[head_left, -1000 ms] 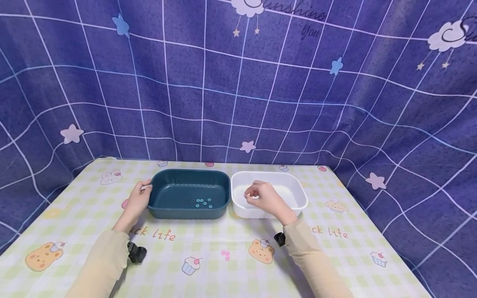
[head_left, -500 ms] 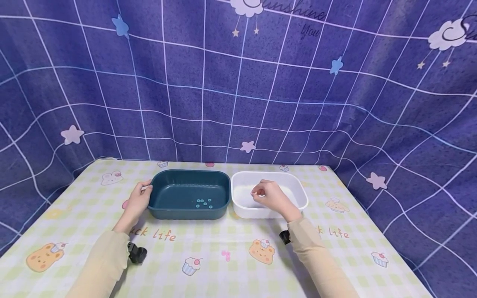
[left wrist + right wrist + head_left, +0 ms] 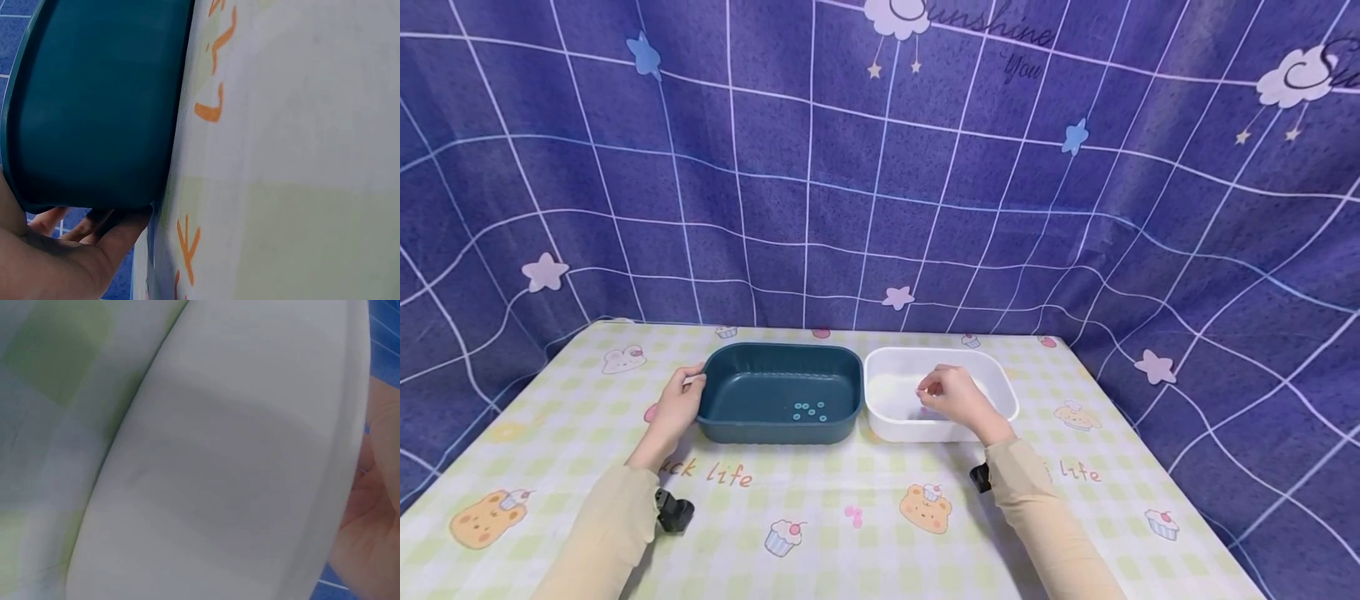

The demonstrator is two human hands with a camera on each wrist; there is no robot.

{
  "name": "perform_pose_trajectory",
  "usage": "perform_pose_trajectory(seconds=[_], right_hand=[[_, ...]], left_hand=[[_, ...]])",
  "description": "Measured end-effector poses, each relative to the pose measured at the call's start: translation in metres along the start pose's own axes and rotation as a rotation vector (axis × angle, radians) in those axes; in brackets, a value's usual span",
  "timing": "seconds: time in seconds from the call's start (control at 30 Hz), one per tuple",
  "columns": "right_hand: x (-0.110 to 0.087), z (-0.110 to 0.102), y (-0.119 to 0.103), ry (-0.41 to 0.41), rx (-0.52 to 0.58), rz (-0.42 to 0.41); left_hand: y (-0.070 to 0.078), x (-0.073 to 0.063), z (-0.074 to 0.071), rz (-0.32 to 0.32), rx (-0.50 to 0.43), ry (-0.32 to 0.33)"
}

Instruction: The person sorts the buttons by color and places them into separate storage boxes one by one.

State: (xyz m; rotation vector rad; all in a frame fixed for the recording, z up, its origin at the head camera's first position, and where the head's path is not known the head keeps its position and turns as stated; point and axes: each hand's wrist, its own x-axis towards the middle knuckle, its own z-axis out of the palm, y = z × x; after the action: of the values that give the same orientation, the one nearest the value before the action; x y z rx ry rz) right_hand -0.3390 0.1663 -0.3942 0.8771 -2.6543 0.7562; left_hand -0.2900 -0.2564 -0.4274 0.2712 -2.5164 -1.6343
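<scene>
My left hand (image 3: 679,402) grips the left end of a dark teal bin (image 3: 778,432). In the left wrist view the fingers (image 3: 128,234) lie against the bin's end wall. Several small light-blue ring-shaped pieces (image 3: 808,411) lie on its floor, toward the right. Above the inside of the white bin (image 3: 883,427), my right hand (image 3: 958,395) has thumb and forefinger pinched together on what looks like a tiny pink piece (image 3: 919,392), too small to name surely. Below the fingers, something small and pinkish (image 3: 923,409) shows in the bin. The right wrist view has mostly the bin's outer wall; the fingertips are hidden.
The two bins stand side by side, nearly touching, on a table with a checked, cartoon-printed cloth (image 3: 827,483). A blue gridded curtain (image 3: 850,167) hangs behind and along the sides. Black wrist cameras sit on both forearms.
My right hand has moved to the right within the white bin's area, fingers still pinched. The left hand stays at the teal bin's end, and the bins have not moved.
</scene>
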Motion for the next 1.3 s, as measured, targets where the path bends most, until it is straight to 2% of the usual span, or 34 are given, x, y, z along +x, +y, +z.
perform_pose_trajectory(seconds=[0.47,0.6,0.73,0.9,1.3], right_hand=[[-0.006,-0.002,0.014,-0.009,-0.025,0.071],[-0.007,-0.004,0.015,-0.026,-0.022,0.102],[-0.01,-0.005,0.017,-0.04,-0.011,0.133],[-0.012,-0.005,0.022,-0.037,-0.025,0.142],[-0.014,-0.007,0.031,-0.02,-0.042,0.123]], left_hand=[[-0.001,0.001,-0.001,0.017,0.007,-0.006],[-0.002,0.002,-0.001,0.027,0.01,0.001],[-0.002,0.002,0.0,0.012,0.001,0.02],[-0.003,0.001,0.0,0.007,0.002,-0.005],[-0.002,0.001,-0.001,0.007,0.005,-0.005]])
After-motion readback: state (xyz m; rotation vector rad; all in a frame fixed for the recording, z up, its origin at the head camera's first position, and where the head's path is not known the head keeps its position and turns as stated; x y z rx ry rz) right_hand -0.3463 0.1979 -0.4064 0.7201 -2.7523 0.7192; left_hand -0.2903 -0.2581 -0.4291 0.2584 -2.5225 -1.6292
